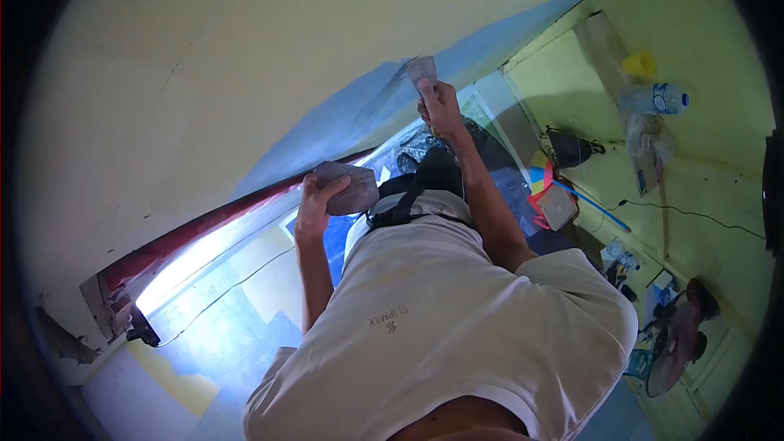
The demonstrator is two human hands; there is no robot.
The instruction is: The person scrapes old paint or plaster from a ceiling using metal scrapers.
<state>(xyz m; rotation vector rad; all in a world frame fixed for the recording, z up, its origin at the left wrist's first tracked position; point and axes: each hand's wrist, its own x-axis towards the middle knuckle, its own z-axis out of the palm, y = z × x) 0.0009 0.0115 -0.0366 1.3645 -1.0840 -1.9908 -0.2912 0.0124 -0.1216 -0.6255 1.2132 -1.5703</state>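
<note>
My right hand (443, 110) is closed around a putty knife (422, 70), thumb laid along its smeared grey blade. The blade overlaps a blue-grey patch (359, 106) on the cream wall (204, 57). Lower down and to the left, my left hand (311, 211) grips a flat grey plate (353, 188) by its edge, thumb on top. The plate has angled corners and a dull, coated-looking face. It is held in front of my waist, close to the dark red strip (237, 211) along the wall's edge.
A bright tube light (196, 253) glows along the red strip, its cord trailing away. To the right are a yellow cup (639, 64), a plastic bottle (653, 100), a dark bag (569, 147) and a red-handled dustpan-like item (558, 204). A pedestal fan (678, 343) is at lower right.
</note>
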